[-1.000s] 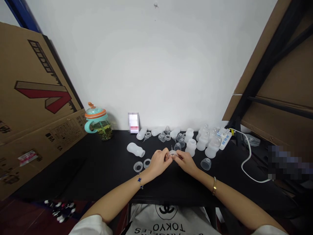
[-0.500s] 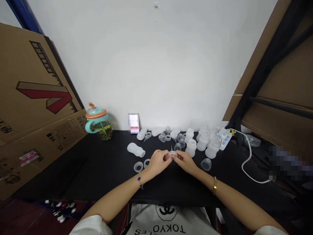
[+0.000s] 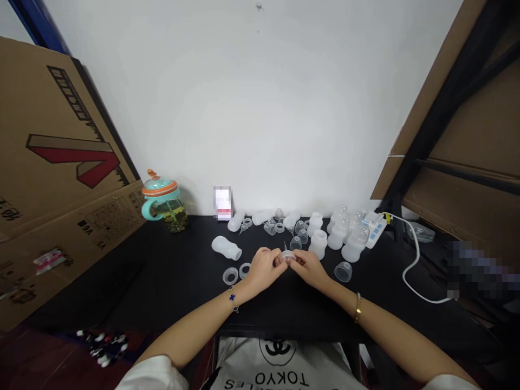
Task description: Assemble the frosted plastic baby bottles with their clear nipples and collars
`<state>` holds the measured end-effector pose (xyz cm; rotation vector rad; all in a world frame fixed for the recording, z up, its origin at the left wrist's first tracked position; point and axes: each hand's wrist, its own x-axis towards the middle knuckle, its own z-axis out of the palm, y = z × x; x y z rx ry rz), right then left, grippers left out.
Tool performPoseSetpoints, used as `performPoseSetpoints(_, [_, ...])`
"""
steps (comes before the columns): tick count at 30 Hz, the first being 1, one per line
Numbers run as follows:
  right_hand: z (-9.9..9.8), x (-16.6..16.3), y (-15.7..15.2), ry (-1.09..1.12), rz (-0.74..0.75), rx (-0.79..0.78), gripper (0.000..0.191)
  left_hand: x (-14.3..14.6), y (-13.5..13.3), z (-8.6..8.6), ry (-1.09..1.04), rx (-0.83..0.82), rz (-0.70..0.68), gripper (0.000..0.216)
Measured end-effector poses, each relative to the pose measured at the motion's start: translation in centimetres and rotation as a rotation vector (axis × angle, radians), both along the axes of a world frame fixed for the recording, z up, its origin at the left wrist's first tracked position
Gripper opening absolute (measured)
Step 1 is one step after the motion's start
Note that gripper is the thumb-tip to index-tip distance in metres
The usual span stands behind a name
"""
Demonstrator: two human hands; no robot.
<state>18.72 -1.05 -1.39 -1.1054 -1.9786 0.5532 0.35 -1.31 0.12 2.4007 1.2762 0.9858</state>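
Note:
My left hand (image 3: pixel 264 267) and my right hand (image 3: pixel 309 266) meet over the middle of the black table (image 3: pixel 170 276), fingers pinched together on a small translucent ring collar with a teat (image 3: pixel 287 255) held between them. Two loose translucent rings (image 3: pixel 230 275) lie just left of my left hand. A white bottle body (image 3: pixel 226 248) lies on its side behind them. A clear dome cap (image 3: pixel 343 271) sits right of my right hand.
Several white bottles (image 3: pixel 339 234), caps and teats stand at the table's back right beside a white power strip (image 3: pixel 376 227) with its cord (image 3: pixel 412 265). A teal-lidded jug (image 3: pixel 164 202) stands back left. A cardboard box (image 3: pixel 60 162) leans on the left.

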Motion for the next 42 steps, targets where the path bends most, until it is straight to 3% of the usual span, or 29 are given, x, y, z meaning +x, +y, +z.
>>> performPoseSetpoints(12, [-0.30,0.25,0.29,0.054,0.022,-0.106,0.036,-0.31,0.45,0.07,-0.001,-0.010,0.002,0.028])
performPoseSetpoints(17, [-0.41,0.15,0.48,0.078,0.035,-0.120,0.020,-0.42,0.79,-0.01,0.006,-0.019,0.037,0.022])
performPoseSetpoints(32, [-0.15,0.08,0.31,0.043,0.041,-0.137,0.035,-0.58,0.56,0.19,-0.114,-0.027,0.041,0.012])
performPoseSetpoints(42, [0.13,0.04,0.20,0.085,0.050,-0.158,0.039,-0.55,0.75,-0.39,-0.014,-0.015,0.000,0.028])
